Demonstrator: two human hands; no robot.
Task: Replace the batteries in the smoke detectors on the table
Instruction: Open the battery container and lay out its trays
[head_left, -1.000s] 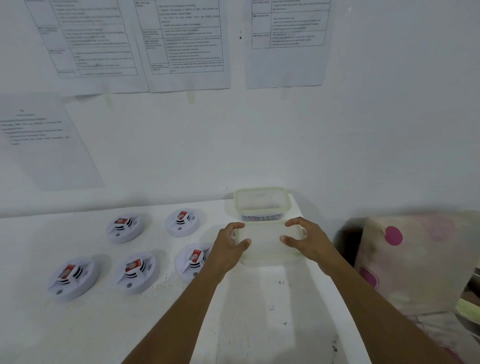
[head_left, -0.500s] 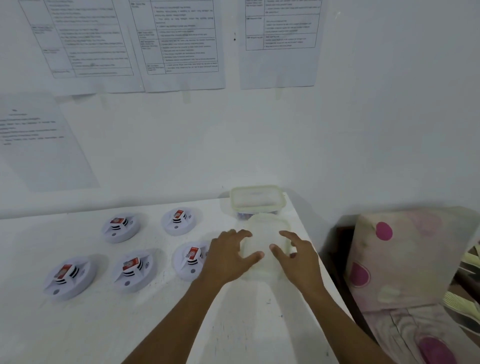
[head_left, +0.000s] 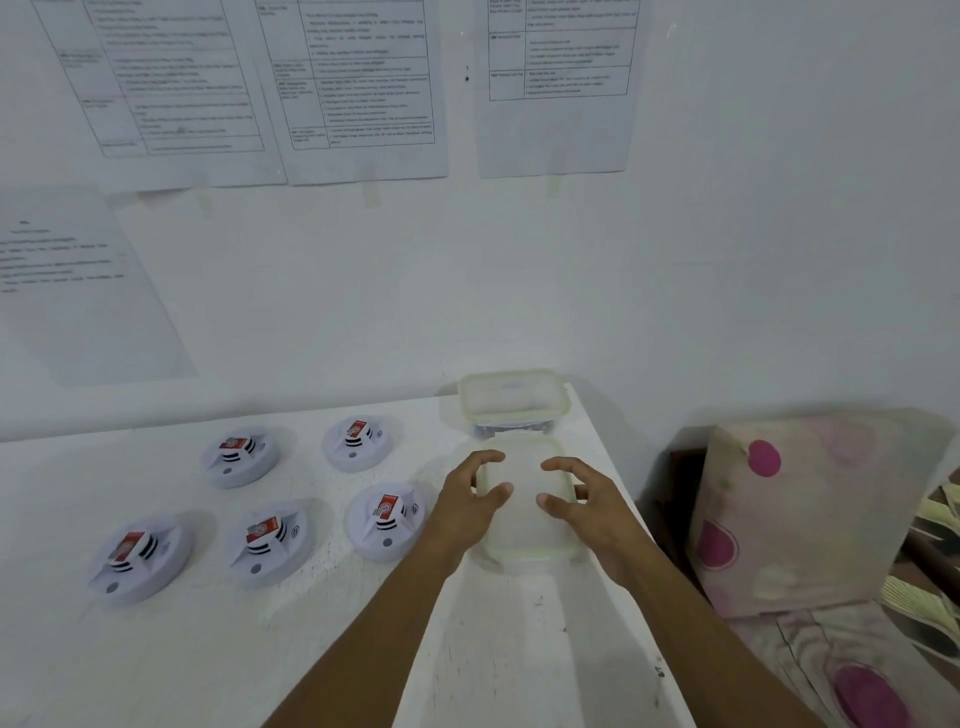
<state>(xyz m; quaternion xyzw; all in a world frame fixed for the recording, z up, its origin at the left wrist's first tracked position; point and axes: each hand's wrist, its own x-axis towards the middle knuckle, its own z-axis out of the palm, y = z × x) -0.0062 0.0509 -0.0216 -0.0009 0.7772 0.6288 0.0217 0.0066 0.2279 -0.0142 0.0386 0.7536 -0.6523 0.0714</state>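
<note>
- Both hands are closed on the near box (head_left: 524, 530), a translucent lidded tub at the right end of the worktop (head_left: 260, 649). The left hand (head_left: 467, 501) curls over its left edge and the right hand (head_left: 589, 506) over its right edge, with both thumbs lying on the lid.
- This box lies straight ahead between the hands, and its long side seems to run away from the person towards the wall.
- The far box (head_left: 511, 397) stands just behind it; something dark shows inside, too blurred to name.
- The five smoke detectors (head_left: 387, 519) lie in two rows to the left of the hands, each with a red-labelled battery (head_left: 384, 506) showing at its middle.
- The nearest detector sits just beside the left wrist, so the left hand is the closer one for reaching them. The right hand would have to cross over the box.
- The step in hand looks like opening the box; no detector is being touched.
</note>
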